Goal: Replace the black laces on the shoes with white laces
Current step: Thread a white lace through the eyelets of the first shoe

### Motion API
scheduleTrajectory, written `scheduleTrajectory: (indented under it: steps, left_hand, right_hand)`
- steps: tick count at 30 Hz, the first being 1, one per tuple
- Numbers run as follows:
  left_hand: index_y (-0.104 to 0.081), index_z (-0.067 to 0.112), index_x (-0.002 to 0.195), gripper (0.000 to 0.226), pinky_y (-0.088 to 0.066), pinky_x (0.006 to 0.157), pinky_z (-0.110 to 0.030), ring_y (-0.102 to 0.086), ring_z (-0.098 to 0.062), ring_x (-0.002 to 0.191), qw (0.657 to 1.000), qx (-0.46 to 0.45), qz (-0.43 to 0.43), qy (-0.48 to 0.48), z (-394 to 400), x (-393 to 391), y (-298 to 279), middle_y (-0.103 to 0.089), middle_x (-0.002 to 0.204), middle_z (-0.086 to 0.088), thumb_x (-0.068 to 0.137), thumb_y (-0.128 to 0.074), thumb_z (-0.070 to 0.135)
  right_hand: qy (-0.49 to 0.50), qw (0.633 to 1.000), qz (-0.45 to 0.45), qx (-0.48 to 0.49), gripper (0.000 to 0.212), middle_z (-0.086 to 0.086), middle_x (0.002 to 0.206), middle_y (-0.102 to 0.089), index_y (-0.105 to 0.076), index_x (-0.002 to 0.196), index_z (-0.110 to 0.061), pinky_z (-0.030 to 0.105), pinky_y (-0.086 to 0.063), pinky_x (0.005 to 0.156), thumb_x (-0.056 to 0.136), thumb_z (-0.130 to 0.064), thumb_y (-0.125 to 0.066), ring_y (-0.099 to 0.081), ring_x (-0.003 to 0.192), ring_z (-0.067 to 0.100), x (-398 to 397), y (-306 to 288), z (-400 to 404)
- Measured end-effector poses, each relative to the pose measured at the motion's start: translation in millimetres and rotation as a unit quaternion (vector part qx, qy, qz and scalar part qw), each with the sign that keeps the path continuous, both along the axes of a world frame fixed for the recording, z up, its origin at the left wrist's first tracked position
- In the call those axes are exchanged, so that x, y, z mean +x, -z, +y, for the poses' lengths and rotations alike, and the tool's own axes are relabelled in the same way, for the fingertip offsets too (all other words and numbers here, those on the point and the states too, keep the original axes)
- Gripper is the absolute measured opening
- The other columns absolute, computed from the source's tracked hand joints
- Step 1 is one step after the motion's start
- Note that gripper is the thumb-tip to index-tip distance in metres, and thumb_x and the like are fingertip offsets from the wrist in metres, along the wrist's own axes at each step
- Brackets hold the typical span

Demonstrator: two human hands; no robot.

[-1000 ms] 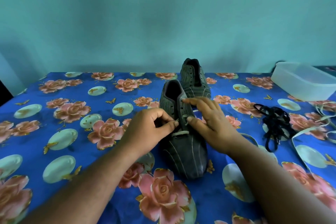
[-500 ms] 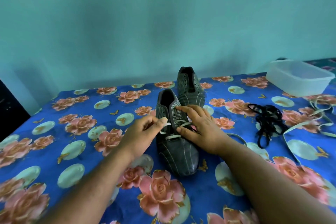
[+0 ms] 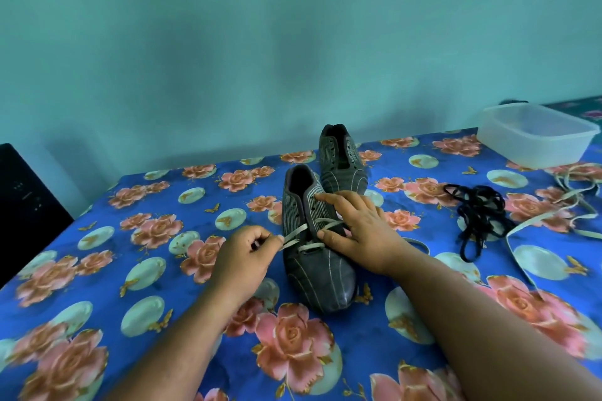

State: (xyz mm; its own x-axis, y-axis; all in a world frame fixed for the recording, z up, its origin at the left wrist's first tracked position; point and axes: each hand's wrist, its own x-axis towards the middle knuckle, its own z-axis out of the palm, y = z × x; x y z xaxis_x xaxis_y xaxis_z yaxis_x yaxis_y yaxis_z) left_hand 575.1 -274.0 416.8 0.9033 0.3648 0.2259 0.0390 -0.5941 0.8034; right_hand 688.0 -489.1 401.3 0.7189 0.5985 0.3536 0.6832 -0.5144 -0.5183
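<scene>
Now, seen from my head camera, the near shoe (image 3: 314, 244) sits toe toward me on a bench (image 3: 107, 270) covered with a blue rose-patterned cloth, and the second shoe (image 3: 340, 159) stands just behind it with bare eyelets. My left hand (image 3: 242, 257) has drawn away to the left of the shoe since a second ago, its fingers (image 3: 273, 239) pinched together on one end of the white lace (image 3: 294, 233), which now stretches taut across the lower eyelets. My right hand (image 3: 355, 225) stays flat on the shoe's right side, fingers spread apart and pressing, not gripping anything. The pull suggests one more crossing has just been threaded, leaving the upper eyelets empty, so I judge this shoe roughly a third laced. The removed black laces (image 3: 477, 215) lie in a tangle to the right, well apart from the shoes, with loose white laces (image 3: 547, 220) just beyond them and a clear plastic tub (image 3: 534, 140) at the far right corner.
</scene>
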Motion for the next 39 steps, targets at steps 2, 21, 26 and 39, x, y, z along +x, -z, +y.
scheduleTrajectory:
  steps: [2,21,26,39]
  left_hand:
    - [-0.057,0.019,0.07,0.038,-0.036,0.059,-0.032,-0.037,-0.004,0.05,0.999,-0.041,-0.011,0.012,-7,4,-8,-0.043,0.05,0.014,0.098,-0.062,0.044]
    - [-0.065,0.022,0.083,0.043,-0.045,0.07,-0.035,-0.061,-0.013,0.077,0.998,0.015,-0.036,-0.046,-7,0,-5,-0.064,0.076,0.009,0.093,-0.056,0.063]
    - [-0.065,0.026,0.079,0.043,-0.054,0.075,-0.045,-0.064,-0.022,0.081,0.998,0.067,-0.007,0.01,-18,15,-6,-0.059,0.072,0.008,0.088,-0.058,0.067]
    - [-0.07,0.025,0.083,0.038,-0.048,0.08,-0.041,-0.062,-0.019,0.087,0.977,0.191,0.027,-0.093,34,-18,14,-0.067,0.087,0.007,0.095,-0.056,0.059]
  right_hand:
    - [0.001,1.0,-0.004,0.0,0.068,-0.014,0.144,-0.037,-0.028,0.151,-0.049,0.049,-0.03,0.113,0.089,-0.073,-0.043,-0.03,0.136,0.013,0,1,0]
    - [0.015,0.999,-0.024,-0.016,0.074,-0.011,0.147,-0.041,-0.031,0.153,-0.046,0.047,-0.029,0.112,0.086,-0.077,-0.037,-0.033,0.138,0.017,-1,-1,-1]
    - [0.021,0.999,-0.037,-0.021,0.072,-0.01,0.147,-0.041,-0.032,0.153,-0.044,0.038,-0.025,0.106,0.088,-0.073,-0.041,-0.033,0.138,0.017,-1,-2,0]
    - [0.019,0.999,-0.049,-0.013,0.066,-0.01,0.144,-0.044,-0.036,0.152,-0.042,0.037,-0.021,0.107,0.093,-0.064,-0.053,-0.034,0.137,0.018,1,-3,-1]
